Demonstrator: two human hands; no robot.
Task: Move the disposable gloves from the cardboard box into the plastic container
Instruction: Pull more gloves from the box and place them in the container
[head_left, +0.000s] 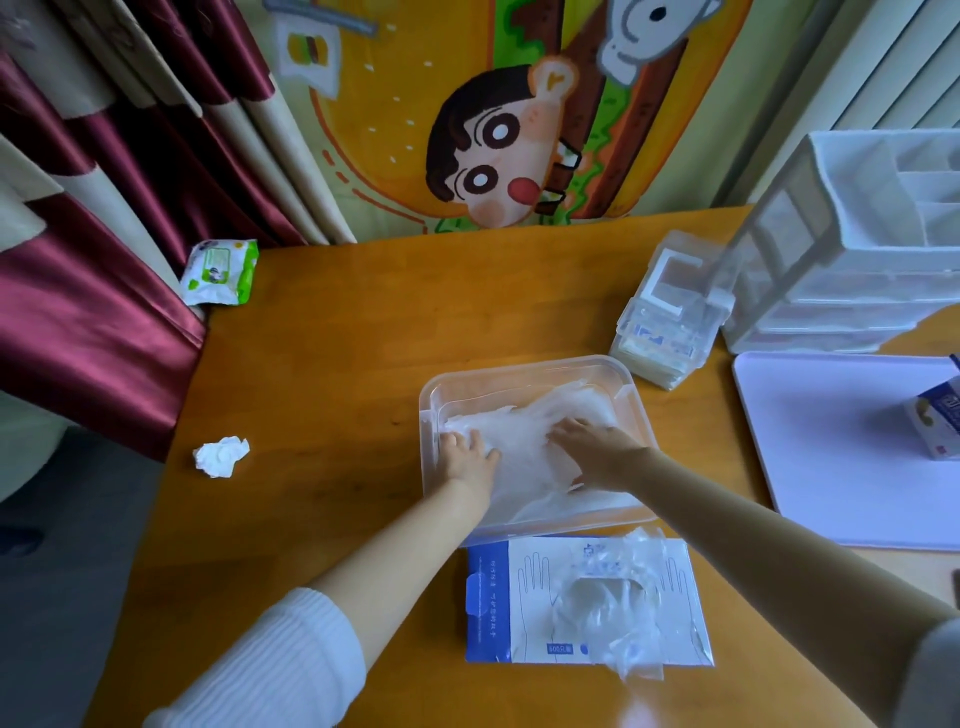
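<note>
Crumpled translucent gloves (524, 441) heaped in clear container (530, 366)

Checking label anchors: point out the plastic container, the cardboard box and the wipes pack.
plastic container (519, 376), head view, on its far wall.
cardboard box (511, 597), head view, on its printed top, left of the opening.
wipes pack (221, 271), head view, on its front label.

Wood table (322, 364) w/ plastic container (427, 415), cardboard box (498, 597), crumpled tissue (221, 456), drawer unit (857, 270), white tray (831, 441).
</note>
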